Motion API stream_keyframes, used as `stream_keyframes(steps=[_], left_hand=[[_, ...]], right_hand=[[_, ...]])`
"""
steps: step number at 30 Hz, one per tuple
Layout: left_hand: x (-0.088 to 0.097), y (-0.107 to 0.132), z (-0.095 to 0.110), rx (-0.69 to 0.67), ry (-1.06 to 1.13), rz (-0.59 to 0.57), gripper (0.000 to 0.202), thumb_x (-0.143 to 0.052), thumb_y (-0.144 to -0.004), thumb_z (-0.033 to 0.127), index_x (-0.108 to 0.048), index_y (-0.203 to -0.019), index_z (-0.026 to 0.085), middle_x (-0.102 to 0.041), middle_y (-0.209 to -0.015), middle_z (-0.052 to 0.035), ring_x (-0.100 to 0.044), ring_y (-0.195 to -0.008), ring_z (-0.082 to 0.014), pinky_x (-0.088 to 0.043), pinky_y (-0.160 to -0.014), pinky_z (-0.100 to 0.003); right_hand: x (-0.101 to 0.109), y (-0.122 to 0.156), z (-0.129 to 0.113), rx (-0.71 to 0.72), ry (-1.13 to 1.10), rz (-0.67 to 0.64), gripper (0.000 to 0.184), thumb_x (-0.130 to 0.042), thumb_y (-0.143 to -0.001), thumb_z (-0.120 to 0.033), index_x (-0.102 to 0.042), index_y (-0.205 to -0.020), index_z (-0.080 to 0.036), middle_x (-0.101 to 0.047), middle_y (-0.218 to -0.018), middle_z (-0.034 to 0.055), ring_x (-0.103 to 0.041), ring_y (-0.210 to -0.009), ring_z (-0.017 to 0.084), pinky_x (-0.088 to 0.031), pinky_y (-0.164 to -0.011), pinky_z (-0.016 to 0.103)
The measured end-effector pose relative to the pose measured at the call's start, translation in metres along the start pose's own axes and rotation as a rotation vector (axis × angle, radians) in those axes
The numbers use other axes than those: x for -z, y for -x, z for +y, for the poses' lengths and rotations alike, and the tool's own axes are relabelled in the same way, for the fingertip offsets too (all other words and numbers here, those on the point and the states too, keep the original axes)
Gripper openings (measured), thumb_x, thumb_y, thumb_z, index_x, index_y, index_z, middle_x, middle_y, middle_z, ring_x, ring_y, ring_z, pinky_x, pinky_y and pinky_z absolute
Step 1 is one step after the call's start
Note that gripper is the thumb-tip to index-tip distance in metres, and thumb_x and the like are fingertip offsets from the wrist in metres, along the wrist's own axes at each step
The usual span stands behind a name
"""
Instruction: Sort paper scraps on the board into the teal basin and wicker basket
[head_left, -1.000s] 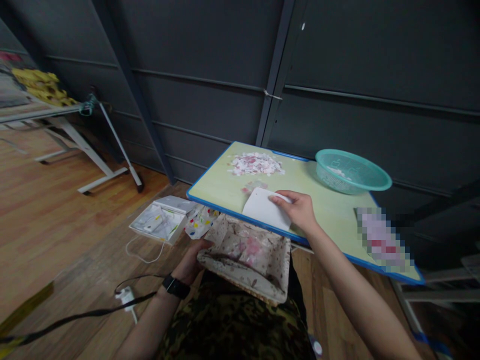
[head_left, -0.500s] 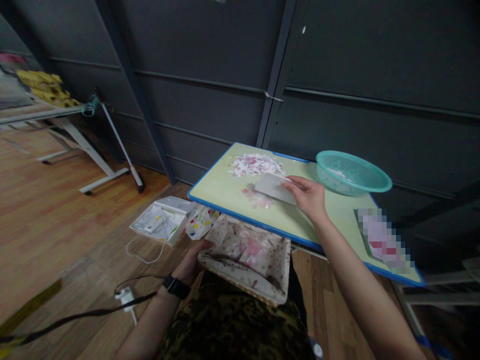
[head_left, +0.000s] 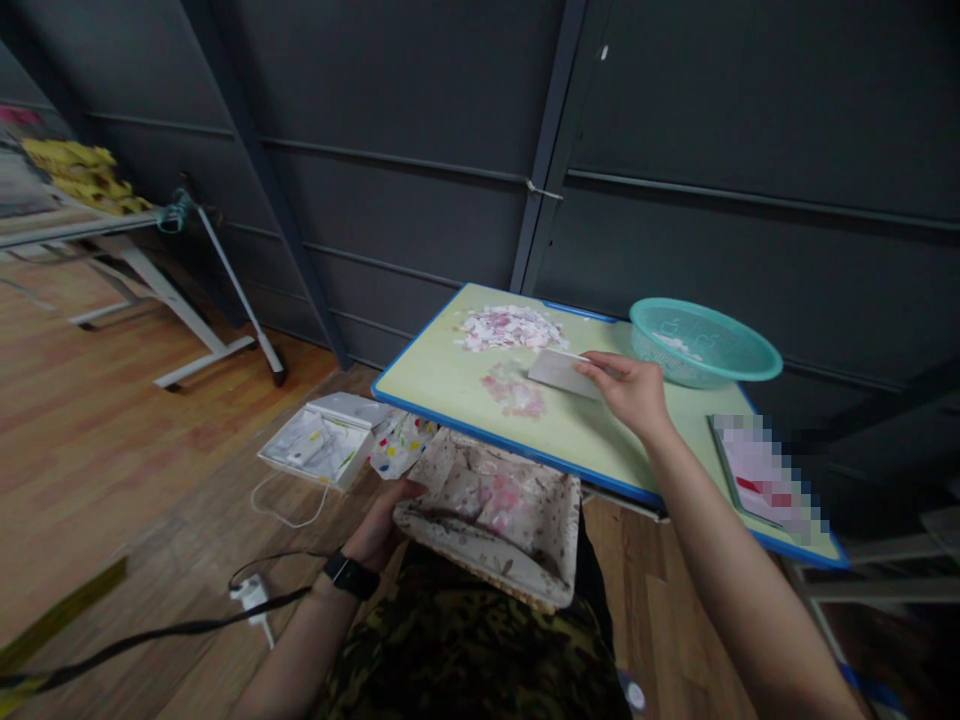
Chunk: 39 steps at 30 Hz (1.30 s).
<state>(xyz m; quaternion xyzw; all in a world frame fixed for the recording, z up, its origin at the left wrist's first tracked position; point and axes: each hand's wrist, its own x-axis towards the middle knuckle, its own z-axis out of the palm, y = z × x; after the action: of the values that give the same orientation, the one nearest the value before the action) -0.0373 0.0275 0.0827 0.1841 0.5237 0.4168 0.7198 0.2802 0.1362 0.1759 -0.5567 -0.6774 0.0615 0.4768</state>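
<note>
My right hand [head_left: 628,390] grips a white flat scraper card [head_left: 562,372] and holds it on edge on the green table [head_left: 442,365], just behind a small pink and white patch of scraps [head_left: 516,392]. A bigger heap of torn scraps [head_left: 510,327] lies further back. My left hand [head_left: 388,520] holds the left rim of a stained, cloth-lined tray [head_left: 495,510] on my lap, right under the table's blue front edge. A black watch [head_left: 350,576] is on my left wrist.
A teal plastic basket [head_left: 703,342] stands at the table's back right, a blurred flat item [head_left: 761,472] at its right. On the wooden floor to the left lie an open white box [head_left: 319,440], a spotted bag [head_left: 401,443] and a black cable [head_left: 150,630]. Dark wall panels behind.
My right hand has carried the card from the table's front edge back toward the scrap heap, uncovering the small pink patch. The left hand and tray have stayed put.
</note>
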Motion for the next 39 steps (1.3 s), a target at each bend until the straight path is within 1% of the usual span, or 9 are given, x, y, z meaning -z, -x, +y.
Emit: stream_keyframes(steps=[7, 10, 14, 17, 22, 24, 30, 35, 39], left_hand=[[0.001, 0.000, -0.001, -0.017, -0.015, 0.006, 0.034, -0.062, -0.066, 0.023, -0.063, -0.100, 0.018, -0.070, -0.071, -0.0034, -0.063, -0.056, -0.0201, -0.048, -0.056, -0.031], [0.000, 0.003, 0.002, -0.016, -0.015, 0.005, 0.036, -0.063, -0.066, 0.023, -0.064, -0.101, 0.017, -0.071, -0.072, -0.0044, -0.065, -0.061, -0.0220, -0.049, -0.058, -0.032], [-0.001, 0.005, 0.003, -0.056, -0.002, 0.003, 0.041, -0.062, -0.065, 0.021, -0.064, -0.105, 0.019, -0.072, -0.074, -0.0038, -0.067, -0.064, -0.0226, -0.050, -0.057, -0.031], [-0.001, 0.003, 0.002, -0.009, -0.007, -0.002, 0.037, -0.061, -0.065, 0.022, -0.065, -0.102, 0.017, -0.071, -0.068, -0.0039, -0.066, -0.060, -0.0219, -0.050, -0.055, -0.031], [-0.001, 0.000, -0.002, 0.025, 0.019, -0.001, 0.035, -0.059, -0.067, 0.022, -0.064, -0.101, 0.017, -0.072, -0.069, -0.0042, -0.067, -0.062, -0.0240, -0.051, -0.057, -0.033], [-0.001, 0.000, -0.003, 0.030, 0.021, -0.012, 0.030, -0.059, -0.069, 0.023, -0.065, -0.098, 0.018, -0.072, -0.068, -0.0045, -0.067, -0.062, -0.0243, -0.049, -0.056, -0.032], [0.003, -0.001, -0.004, 0.018, -0.017, -0.017, 0.020, -0.061, -0.070, 0.024, -0.065, -0.088, 0.016, -0.071, -0.067, -0.0058, -0.064, -0.056, -0.0212, -0.048, -0.055, -0.031], [0.002, 0.000, -0.002, 0.042, -0.033, 0.012, 0.023, -0.060, -0.071, 0.026, -0.065, -0.090, 0.014, -0.071, -0.065, -0.0056, -0.064, -0.058, -0.0227, -0.050, -0.056, -0.032], [-0.003, 0.004, 0.000, 0.014, -0.024, -0.013, 0.032, -0.060, -0.071, 0.023, -0.063, -0.102, 0.015, -0.073, -0.072, -0.0063, -0.067, -0.068, -0.0252, -0.049, -0.057, -0.031]], right_hand=[[-0.028, -0.016, 0.006, 0.010, -0.112, -0.032, 0.026, -0.066, -0.072, -0.038, -0.074, -0.088, -0.019, -0.072, -0.092, 0.0069, -0.067, -0.088, 0.024, -0.051, -0.083, 0.036], [-0.035, -0.014, 0.010, 0.007, -0.095, -0.089, 0.025, -0.065, -0.074, -0.037, -0.074, -0.089, -0.020, -0.071, -0.094, 0.0067, -0.067, -0.088, 0.025, -0.051, -0.082, 0.038], [-0.021, -0.002, 0.012, 0.024, -0.016, -0.133, 0.025, -0.062, -0.076, -0.040, -0.074, -0.090, -0.022, -0.071, -0.093, 0.0044, -0.067, -0.087, 0.026, -0.052, -0.079, 0.038], [-0.003, 0.006, 0.010, 0.030, 0.025, -0.127, 0.026, -0.062, -0.075, -0.042, -0.074, -0.088, -0.023, -0.072, -0.091, 0.0036, -0.068, -0.085, 0.026, -0.053, -0.078, 0.038], [0.006, 0.006, 0.005, 0.011, -0.001, -0.017, 0.027, -0.064, -0.074, -0.043, -0.075, -0.086, -0.021, -0.072, -0.090, 0.0047, -0.068, -0.085, 0.025, -0.053, -0.079, 0.036], [0.000, 0.002, 0.005, 0.007, -0.017, 0.013, 0.027, -0.064, -0.074, -0.043, -0.074, -0.086, -0.021, -0.072, -0.091, 0.0050, -0.068, -0.086, 0.025, -0.052, -0.081, 0.037], [-0.028, -0.013, 0.006, 0.085, -0.014, -0.037, 0.026, -0.061, -0.077, -0.040, -0.074, -0.092, -0.022, -0.071, -0.095, 0.0047, -0.067, -0.090, 0.025, -0.051, -0.082, 0.037], [-0.044, -0.018, 0.005, 0.159, 0.029, 0.006, 0.024, -0.059, -0.080, -0.034, -0.073, -0.096, -0.022, -0.071, -0.096, 0.0049, -0.067, -0.092, 0.024, -0.051, -0.082, 0.034], [-0.046, -0.015, 0.006, 0.216, 0.078, -0.081, 0.024, -0.058, -0.082, -0.033, -0.073, -0.096, -0.020, -0.071, -0.096, 0.0058, -0.067, -0.090, 0.024, -0.052, -0.078, 0.032]])
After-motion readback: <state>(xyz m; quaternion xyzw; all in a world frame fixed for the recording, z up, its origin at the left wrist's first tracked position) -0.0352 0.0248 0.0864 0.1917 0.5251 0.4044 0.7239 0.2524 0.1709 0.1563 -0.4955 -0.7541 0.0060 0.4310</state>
